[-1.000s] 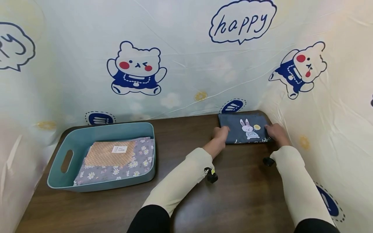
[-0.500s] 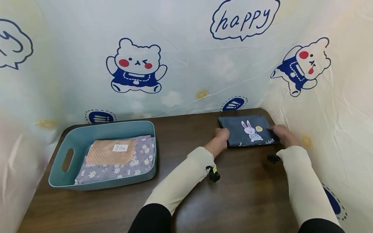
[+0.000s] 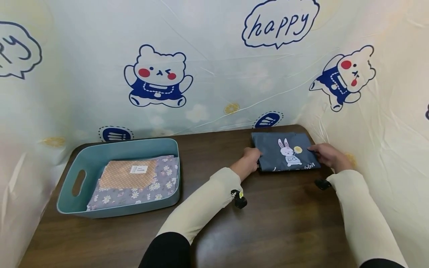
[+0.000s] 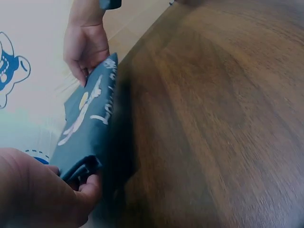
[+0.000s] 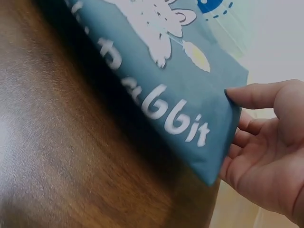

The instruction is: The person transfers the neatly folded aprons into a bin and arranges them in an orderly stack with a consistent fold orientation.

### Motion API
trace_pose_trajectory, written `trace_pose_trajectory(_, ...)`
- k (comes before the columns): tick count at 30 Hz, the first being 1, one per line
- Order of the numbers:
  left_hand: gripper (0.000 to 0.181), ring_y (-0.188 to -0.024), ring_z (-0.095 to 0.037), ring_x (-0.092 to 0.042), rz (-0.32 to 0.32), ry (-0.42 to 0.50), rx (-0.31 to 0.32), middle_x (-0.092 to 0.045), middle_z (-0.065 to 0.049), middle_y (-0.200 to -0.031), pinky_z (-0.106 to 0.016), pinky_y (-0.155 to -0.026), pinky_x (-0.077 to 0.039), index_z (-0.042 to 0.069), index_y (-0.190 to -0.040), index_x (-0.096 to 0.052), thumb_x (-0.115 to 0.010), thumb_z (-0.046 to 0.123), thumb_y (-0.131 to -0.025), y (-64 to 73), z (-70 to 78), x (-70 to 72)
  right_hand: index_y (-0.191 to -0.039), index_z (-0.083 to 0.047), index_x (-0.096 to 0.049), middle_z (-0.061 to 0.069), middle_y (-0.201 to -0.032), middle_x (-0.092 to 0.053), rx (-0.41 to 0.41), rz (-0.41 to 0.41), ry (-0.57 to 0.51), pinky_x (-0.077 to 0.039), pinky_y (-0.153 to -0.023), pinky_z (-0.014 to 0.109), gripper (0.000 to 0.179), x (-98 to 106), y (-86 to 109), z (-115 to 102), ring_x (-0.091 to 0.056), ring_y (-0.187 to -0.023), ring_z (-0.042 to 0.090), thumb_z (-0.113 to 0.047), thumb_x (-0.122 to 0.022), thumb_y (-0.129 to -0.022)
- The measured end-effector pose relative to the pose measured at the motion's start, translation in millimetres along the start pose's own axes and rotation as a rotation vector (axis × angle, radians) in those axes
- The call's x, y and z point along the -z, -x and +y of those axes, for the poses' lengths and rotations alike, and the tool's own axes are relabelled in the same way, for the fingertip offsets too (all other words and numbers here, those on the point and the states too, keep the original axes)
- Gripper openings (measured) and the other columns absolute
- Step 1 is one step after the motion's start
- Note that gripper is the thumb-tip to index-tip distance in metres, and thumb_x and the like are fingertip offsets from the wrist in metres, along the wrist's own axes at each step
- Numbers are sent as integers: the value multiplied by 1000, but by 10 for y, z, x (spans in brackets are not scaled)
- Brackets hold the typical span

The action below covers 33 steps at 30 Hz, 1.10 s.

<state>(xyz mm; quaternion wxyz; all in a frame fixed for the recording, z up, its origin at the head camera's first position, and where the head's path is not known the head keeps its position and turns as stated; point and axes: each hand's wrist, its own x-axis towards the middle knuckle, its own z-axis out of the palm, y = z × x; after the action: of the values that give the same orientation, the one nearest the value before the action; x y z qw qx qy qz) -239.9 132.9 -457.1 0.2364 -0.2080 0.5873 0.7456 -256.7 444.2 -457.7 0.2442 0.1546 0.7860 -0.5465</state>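
Between both hands is a folded blue-grey cloth [image 3: 268,152] with a printed white rabbit and white lettering, at the table's back right corner. My left hand [image 3: 247,162] pinches its left edge; in the left wrist view the thumb and fingers close on the rolled layers there. At the opposite edge my right hand [image 3: 328,154] grips the cloth, thumb [image 5: 254,95] on top and fingers underneath, as the right wrist view shows. The near edge of the cloth stands over a dark shadow on the wood. Its underside is hidden in the head view.
A teal plastic basket [image 3: 63,186] with a side handle hole stands at the left. In it lie a folded purple floral cloth [image 3: 157,190] and an orange dotted piece [image 3: 114,175] with a white label. Printed sheeting [image 3: 214,74] walls the brown wooden table [image 3: 214,230].
The cloth has come slightly toward the person, with both hands holding its edges. The right hand has shifted outward to the right. The basket stays put.
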Motion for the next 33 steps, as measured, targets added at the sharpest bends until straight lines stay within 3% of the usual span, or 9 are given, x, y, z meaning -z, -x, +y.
trace_pose_trajectory(3,51,-133,-33,-49,-23,-26,-4,-48,-21,-148,-49,-110,-47,-4,-150,-40,-55,1,-102,57,25,45,-97,-14,-59,-14,-85,-59,31,-29,-17,-55,-75,21,15,1,21,2,-60,-80,0,-15,-49,-108)
trace_pose_trajectory(7,44,-122,-32,-56,-14,-50,-9,-55,-20,-136,-48,-106,-51,-5,-144,-46,-57,3,-102,94,38,88,-107,-10,-59,-14,-86,-63,55,-41,-11,-56,-74,21,11,-16,71,-20,-63,-79,-1,-15,-49,-108)
trace_pose_trajectory(12,37,-112,-31,-64,-10,-61,1,-62,-19,-119,-47,-101,-54,-6,-136,-52,-60,1,-100,112,49,134,-139,10,-41,-14,-89,-61,58,-50,87,-56,-75,21,41,-47,199,-99,-62,-80,-2,-17,-47,-109)
trace_pose_trajectory(15,36,-108,-31,-67,-5,-74,-9,-64,-19,-112,-46,-99,-56,-7,-134,-53,-61,1,-100,130,77,156,-150,15,-27,-14,-91,-61,46,-54,132,-56,-76,21,56,-55,266,-147,-62,-81,-2,-19,-46,-110)
trace_pose_trajectory(22,45,-103,-28,-67,5,-103,-44,-64,-17,-113,-45,-96,-57,-4,-143,-50,-62,3,-100,177,161,210,-152,13,-26,-12,-96,-60,35,-55,158,-57,-80,23,57,-50,321,-212,-62,-86,-1,-21,-44,-110)
trace_pose_trajectory(30,40,-97,-25,-66,38,-126,-58,-64,-15,-109,-45,-95,-58,-3,-138,-54,-64,5,-100,230,207,272,-149,12,-32,-11,-93,-61,33,-46,167,-56,-80,23,52,-105,366,-312,-61,-85,1,-20,-44,-110)
trace_pose_trajectory(33,43,-96,-24,-65,37,-139,-63,-64,-15,-112,-44,-95,-58,-3,-141,-52,-63,6,-100,263,214,303,-144,8,-40,-12,-92,-62,35,-52,151,-56,-80,23,44,-114,365,-299,-61,-85,1,-20,-45,-110)
